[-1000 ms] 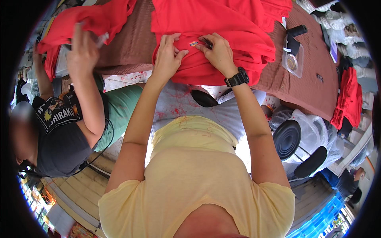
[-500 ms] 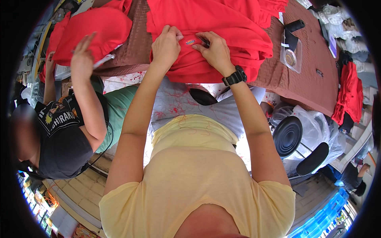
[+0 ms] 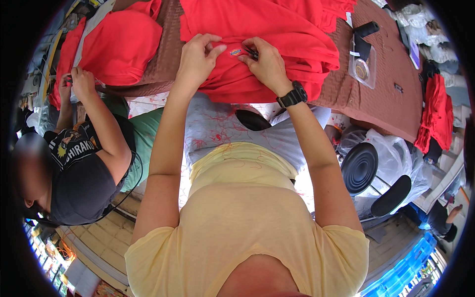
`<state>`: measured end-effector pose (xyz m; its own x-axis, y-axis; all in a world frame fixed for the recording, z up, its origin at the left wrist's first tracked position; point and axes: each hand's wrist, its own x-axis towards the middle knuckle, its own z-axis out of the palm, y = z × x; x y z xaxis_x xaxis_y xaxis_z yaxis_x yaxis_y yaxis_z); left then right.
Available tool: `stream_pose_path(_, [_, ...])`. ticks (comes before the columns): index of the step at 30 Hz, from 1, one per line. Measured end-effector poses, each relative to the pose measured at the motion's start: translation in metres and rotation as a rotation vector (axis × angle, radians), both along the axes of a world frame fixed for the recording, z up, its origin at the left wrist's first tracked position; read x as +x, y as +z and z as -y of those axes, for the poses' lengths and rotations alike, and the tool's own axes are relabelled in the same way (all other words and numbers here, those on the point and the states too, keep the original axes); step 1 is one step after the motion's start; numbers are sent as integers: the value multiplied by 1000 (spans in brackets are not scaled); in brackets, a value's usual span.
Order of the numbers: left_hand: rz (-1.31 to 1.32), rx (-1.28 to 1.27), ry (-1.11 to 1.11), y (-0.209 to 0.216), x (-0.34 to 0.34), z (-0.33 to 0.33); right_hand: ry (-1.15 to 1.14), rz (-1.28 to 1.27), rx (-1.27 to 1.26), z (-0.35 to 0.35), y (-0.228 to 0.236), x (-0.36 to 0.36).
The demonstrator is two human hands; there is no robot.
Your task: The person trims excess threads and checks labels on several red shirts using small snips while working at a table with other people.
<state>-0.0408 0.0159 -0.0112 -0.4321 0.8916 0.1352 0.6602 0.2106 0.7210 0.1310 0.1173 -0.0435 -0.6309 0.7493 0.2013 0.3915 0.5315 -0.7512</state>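
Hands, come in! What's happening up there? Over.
Left hand: by the patch, thumb and index finger apart. Right hand: holding a small dark tool. Red garment: rumpled on brown cloth. Patch uncovered, between the hands.

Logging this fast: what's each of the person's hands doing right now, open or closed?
Left hand: open, over the red fabric.
Right hand: closed, holding a small dark object, kind unclear.

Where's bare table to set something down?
Right: brown cover, between the middle red garment, the clear box and its near edge. Left: a narrow strip between the left red garment and the middle one. Crowded: centre, where left hand and right hand sit over the middle garment.
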Motion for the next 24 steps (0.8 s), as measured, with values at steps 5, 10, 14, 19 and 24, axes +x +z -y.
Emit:
stream_pose_path(5, [-285, 178, -141, -29, -7, -5, 50, -7, 26, 6, 7, -5])
stream_pose_path(10, [-317, 144, -126, -28, -8, -11, 68, -8, 3, 3, 4, -4])
stream_pose_path(14, [-203, 143, -139, -26, -13, -9, 106, -59, -55, 1, 2, -4])
stream_pose_path(19, [-13, 201, -143, -27, -16, -8, 195, -1, -37, 0, 6, -8])
stream_pose_path(24, [15, 187, -126, -21, -12, -7, 155, 60, 119, 7, 13, -13])
